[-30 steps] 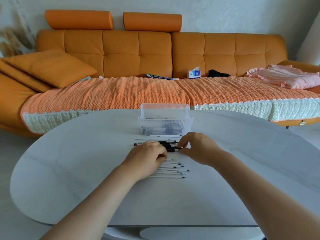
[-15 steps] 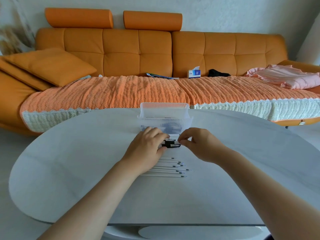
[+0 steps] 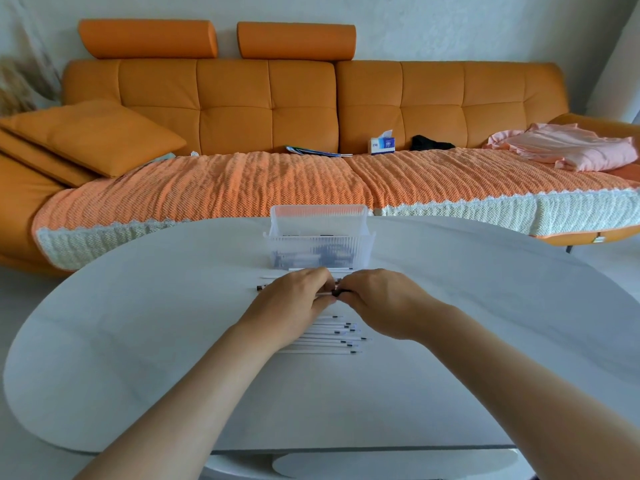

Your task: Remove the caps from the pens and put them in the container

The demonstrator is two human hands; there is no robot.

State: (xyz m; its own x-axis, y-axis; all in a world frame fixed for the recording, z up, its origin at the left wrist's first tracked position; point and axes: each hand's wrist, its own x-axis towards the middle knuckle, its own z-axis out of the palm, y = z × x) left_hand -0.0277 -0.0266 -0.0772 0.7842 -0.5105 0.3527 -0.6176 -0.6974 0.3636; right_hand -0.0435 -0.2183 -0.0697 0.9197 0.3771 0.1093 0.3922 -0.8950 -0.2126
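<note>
The hands have closed together near the tabletop's (image 3: 166,341) far edge: left hand (image 3: 294,303) grips a pen (image 3: 323,293), right hand (image 3: 381,299) apparently pinches its black cap (image 3: 337,292).

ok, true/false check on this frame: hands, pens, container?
1. Left hand and right hand both hold one pen. True.
2. The clear container sits nearer the person than the hands. False: it stands beyond them, toward the sofa.
3. A row of white pens lies on the table, nearer than the hands. True.
4. The container is empty. False: dark pieces show through its wall.
5. The tissue box stands on the table. False: it is on the sofa.
</note>
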